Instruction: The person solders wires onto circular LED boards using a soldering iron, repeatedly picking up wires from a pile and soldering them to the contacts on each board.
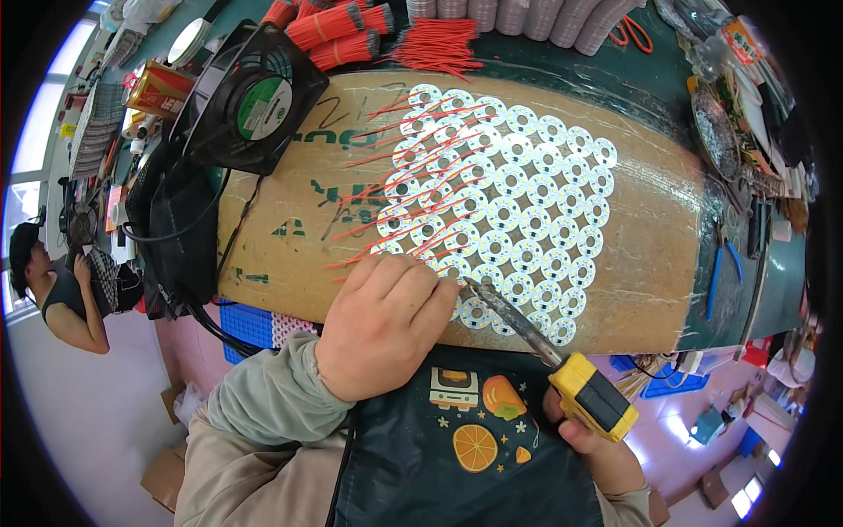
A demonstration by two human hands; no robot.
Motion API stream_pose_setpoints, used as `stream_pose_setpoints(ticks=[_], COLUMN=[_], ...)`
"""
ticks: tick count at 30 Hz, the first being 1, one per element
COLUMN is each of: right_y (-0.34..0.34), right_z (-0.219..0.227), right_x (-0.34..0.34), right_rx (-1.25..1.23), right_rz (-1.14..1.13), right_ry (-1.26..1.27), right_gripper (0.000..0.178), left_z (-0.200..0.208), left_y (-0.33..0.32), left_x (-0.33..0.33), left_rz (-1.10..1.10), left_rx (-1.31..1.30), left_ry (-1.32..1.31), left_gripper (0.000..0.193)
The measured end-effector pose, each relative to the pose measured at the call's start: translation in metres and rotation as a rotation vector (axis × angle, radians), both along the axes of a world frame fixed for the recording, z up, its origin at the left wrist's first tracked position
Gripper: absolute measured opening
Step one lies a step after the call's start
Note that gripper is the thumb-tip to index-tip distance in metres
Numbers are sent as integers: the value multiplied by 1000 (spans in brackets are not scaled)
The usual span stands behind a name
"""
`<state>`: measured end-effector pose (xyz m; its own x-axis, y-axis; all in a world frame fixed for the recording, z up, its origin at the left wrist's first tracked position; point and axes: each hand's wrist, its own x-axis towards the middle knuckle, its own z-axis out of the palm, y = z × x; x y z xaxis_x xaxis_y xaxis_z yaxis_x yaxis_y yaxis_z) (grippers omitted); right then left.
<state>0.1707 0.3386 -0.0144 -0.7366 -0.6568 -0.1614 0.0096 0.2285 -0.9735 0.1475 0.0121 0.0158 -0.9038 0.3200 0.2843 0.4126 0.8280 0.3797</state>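
My left hand (379,318) rests over the near-left edge of a grid of white ring-shaped circuit boards (503,200). Its fingers are curled together; the fingertips and whatever they pinch are hidden. Thin red wires (364,187) lie across the boards in the left columns, some just beyond the knuckles. From the lower right, my right hand (601,450) is closed around the yellow-and-black handle of a soldering iron (600,400). The iron points up and left, its tip at a board beside my left fingers. Under the boards lies a brown printed sheet (650,263).
A black fan (215,88) stands at the far left. Bundles of red wire (338,31) and grey stacks of discs (531,22) line the back. On the right are blue-handled pliers (713,277) and a round metal dish (716,136). Another person (66,285) sits far left.
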Motion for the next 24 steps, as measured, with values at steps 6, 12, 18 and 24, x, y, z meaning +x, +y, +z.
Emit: stream_pose_setpoints(ticks=[6, 12, 18, 24], right_y=[1, 0, 10, 1], right_z=[6, 14, 15, 19], right_x=[4, 2, 3, -5], right_rx=[-39, -69, -16, 16], right_rz=[-85, -121, -67, 16], right_ry=[-76, -111, -90, -78], right_gripper=[40, 38, 39, 46], left_z=[-2, -1, 6, -4], left_y=[0, 3, -3, -6], left_x=[1, 1, 14, 23], left_rz=[6, 42, 62, 55], left_rx=[-10, -25, 59, 106], left_ry=[-2, 24, 51, 23], left_gripper=[31, 31, 37, 36])
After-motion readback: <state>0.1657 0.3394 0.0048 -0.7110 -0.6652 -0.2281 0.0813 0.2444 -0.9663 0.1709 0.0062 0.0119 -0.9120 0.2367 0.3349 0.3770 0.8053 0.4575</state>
